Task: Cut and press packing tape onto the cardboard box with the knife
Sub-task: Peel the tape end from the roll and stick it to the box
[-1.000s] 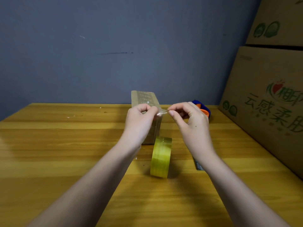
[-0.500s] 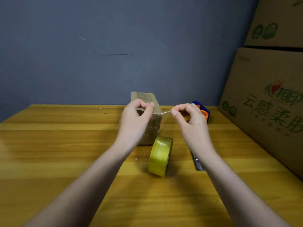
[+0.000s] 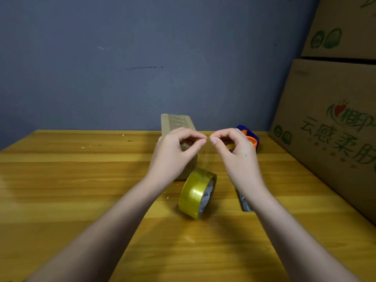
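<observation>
A small upright cardboard box (image 3: 176, 122) stands at the back middle of the wooden table (image 3: 81, 190), with clear tape over its top. A yellowish roll of packing tape (image 3: 197, 192) stands on edge in front of it. A clear strip (image 3: 207, 157) runs up from the roll to my fingers. My left hand (image 3: 173, 154) and my right hand (image 3: 237, 154) both pinch the strip's free end, fingertips almost touching, just in front of the box's top right edge. A metal knife (image 3: 245, 203) lies on the table, mostly hidden under my right wrist.
A blue and orange tape dispenser (image 3: 251, 137) sits behind my right hand. Two large printed cardboard cartons (image 3: 329, 127) are stacked along the table's right side. A blue-grey wall closes off the back.
My left hand lifted off the box top and came over to pinch the tape end beside my right hand. The roll tilted and shifted slightly on the table.
</observation>
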A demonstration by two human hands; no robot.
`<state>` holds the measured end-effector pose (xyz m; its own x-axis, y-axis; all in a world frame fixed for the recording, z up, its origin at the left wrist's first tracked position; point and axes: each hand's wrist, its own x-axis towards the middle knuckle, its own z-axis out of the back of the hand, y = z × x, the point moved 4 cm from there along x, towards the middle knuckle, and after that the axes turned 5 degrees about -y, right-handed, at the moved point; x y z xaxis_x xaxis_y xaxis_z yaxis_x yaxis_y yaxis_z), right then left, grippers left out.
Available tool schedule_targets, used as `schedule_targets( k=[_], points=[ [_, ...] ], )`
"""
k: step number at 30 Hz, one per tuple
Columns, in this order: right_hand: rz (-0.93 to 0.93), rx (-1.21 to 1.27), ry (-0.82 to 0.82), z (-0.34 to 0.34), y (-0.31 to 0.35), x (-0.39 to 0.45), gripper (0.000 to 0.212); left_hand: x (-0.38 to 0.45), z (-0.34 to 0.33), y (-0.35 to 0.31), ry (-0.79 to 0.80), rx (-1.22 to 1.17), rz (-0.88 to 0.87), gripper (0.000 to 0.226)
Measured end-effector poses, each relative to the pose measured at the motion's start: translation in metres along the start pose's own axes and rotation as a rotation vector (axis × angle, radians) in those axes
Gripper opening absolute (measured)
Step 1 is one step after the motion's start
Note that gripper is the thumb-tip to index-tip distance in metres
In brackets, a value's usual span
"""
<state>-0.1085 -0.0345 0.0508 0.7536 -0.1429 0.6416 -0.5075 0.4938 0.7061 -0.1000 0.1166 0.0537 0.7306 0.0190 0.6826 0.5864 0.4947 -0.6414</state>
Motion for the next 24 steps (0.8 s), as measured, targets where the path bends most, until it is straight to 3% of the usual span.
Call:
schedule_targets(
  k=[11, 17, 24],
  points=[
    [-0.009, 0.060, 0.025, 0.004, 0.001, 0.003, 0.006, 0.002, -0.003, 0.001, 0.131, -0.347, 0.273, 0.014],
    [-0.075, 0.215, 0.034, 0.007, 0.000, 0.005, 0.010, 0.005, 0.000, 0.004, 0.106, -0.176, 0.259, 0.014],
    [0.011, 0.000, -0.074, 0.020, -0.001, 0.006, 0.019, 0.002, 0.000, 0.002, 0.095, -0.334, 0.309, 0.019]
  ],
)
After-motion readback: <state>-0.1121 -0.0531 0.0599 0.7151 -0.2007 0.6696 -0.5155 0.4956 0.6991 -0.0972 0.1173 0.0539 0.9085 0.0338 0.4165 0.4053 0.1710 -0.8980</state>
